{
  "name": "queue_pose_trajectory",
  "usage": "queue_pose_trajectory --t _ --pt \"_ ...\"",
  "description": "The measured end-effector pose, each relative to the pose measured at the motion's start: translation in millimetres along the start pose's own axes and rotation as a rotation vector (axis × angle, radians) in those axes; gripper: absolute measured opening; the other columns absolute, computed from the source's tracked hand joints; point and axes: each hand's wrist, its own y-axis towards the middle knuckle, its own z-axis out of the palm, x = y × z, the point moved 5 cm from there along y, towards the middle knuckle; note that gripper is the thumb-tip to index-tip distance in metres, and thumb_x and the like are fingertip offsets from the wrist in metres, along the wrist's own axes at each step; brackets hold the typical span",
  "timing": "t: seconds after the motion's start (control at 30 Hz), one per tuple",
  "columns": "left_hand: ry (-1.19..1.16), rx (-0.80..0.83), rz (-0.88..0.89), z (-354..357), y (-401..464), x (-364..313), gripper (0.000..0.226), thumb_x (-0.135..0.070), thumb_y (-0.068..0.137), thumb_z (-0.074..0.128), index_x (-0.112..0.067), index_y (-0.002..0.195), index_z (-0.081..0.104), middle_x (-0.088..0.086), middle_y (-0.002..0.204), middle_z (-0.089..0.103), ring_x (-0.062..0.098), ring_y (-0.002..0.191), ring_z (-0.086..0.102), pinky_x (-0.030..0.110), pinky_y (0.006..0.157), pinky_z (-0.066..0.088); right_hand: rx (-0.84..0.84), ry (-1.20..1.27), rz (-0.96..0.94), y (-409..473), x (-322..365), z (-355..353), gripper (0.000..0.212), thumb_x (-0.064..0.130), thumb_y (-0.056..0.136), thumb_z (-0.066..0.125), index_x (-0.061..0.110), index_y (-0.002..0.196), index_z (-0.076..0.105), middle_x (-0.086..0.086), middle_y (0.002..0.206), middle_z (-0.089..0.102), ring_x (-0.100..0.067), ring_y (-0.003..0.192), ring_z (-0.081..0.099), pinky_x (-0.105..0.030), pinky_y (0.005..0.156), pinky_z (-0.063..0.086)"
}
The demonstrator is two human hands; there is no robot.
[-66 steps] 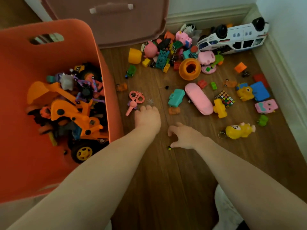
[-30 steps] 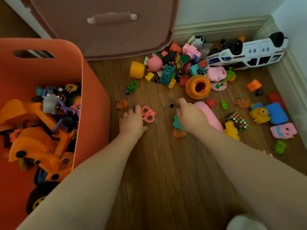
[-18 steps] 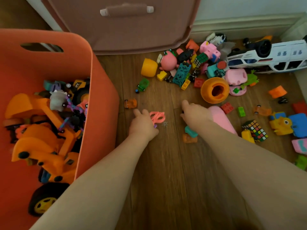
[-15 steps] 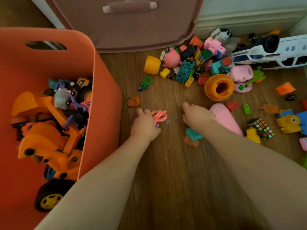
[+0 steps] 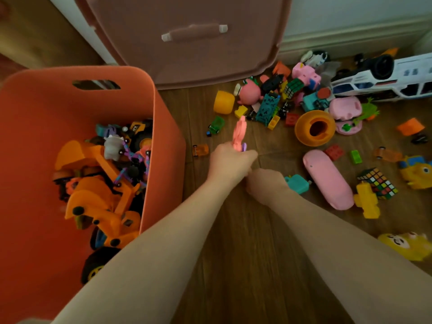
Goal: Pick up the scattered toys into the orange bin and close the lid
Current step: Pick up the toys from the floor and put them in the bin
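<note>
Already my left hand (image 5: pixel 230 161) grips the pink scissors (image 5: pixel 239 134) above the floor, and my right hand (image 5: pixel 265 182) looks curled on the floor; what it holds I cannot tell. At nine o'clock the orange bin (image 5: pixel 163 146) is part-filled. From twelve to three o'clock, many toys (image 5: pixel 327 178) remain, lid (image 5: pixel 194 38) still off.

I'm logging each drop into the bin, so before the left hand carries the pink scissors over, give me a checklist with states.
1. Left hand grips scissors: ok, lifted off the floor.
2. Bin open: ok, the lid is off, standing behind it.
3. Room in bin: ok, the toys lie well below the rim.
4. Path to bin clear: ok, only a low orange car lies between.
5. Right hand out of the way: ok, on the floor beside the teal toy.
6. Right hand's hold: cannot tell.
</note>
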Motion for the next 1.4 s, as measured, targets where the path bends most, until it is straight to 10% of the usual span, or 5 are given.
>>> queue_pose_trajectory --t 0.37,0.63,0.9,1.13,1.4 --pt "-0.427 0.142 0.063 -24 -55 -56 0.014 -0.005 0.084 0.056 -0.01 0.07 0.054 0.004 0.06 0.058 0.009 0.045 0.051 0.019 0.043 0.042 -0.198 0.373 0.104 -29 -21 -34 0.01 0.02 0.094 0.049 0.011 0.091 0.051 -0.007 0.087 0.057 -0.025 0.085 0.059 -0.03 0.066 0.04" --pt "-0.168 0.02 0.489 -126 -105 -67 0.019 -0.004 0.081 0.061 -0.011 0.097 0.054 0.004 0.063 0.058 0.01 0.046 0.051 0.022 0.048 0.046 -0.06 1.647 -0.138 -90 78 -161 0.026 0.018 0.095 0.043 0.015 0.069 0.043 0.003 0.044 0.03 -0.005 0.03 0.021 -0.016 0.032 0.012" --pt "-0.186 -0.106 -0.106 -213 -73 12 0.015 -0.012 0.084 0.064 -0.008 0.095 0.055 0.006 0.075 0.054 0.012 0.06 0.051 0.024 0.055 0.042 -0.015 1.385 -0.022 -83 168 -159 0.018 0.023 0.097 0.047 0.007 0.097 0.056 -0.003 0.065 0.052 -0.008 0.049 0.043 -0.015 0.042 0.036" --pt "-0.097 -0.199 0.108 -200 -76 3 0.051 -0.02 0.09 0.053 -0.016 0.14 0.043 0.004 0.15 0.032 0.023 0.136 0.033 0.032 0.104 0.031 -0.051 1.197 -0.121 -91 153 -165 0.046 0.032 0.098 0.046 0.014 0.139 0.041 -0.008 0.133 0.054 -0.02 0.076 0.071 -0.02 0.05 0.052" --pt "0.237 -0.295 0.618 -144 -104 -71 0.039 -0.008 0.085 0.051 -0.021 0.12 0.058 0.004 0.139 0.043 0.023 0.135 0.029 0.034 0.112 0.019 -0.165 1.158 -0.026 -98 63 -167 0.02 0.03 0.098 0.046 0.014 0.102 0.057 -0.01 0.121 0.061 -0.02 0.073 0.064 -0.028 0.068 0.05"
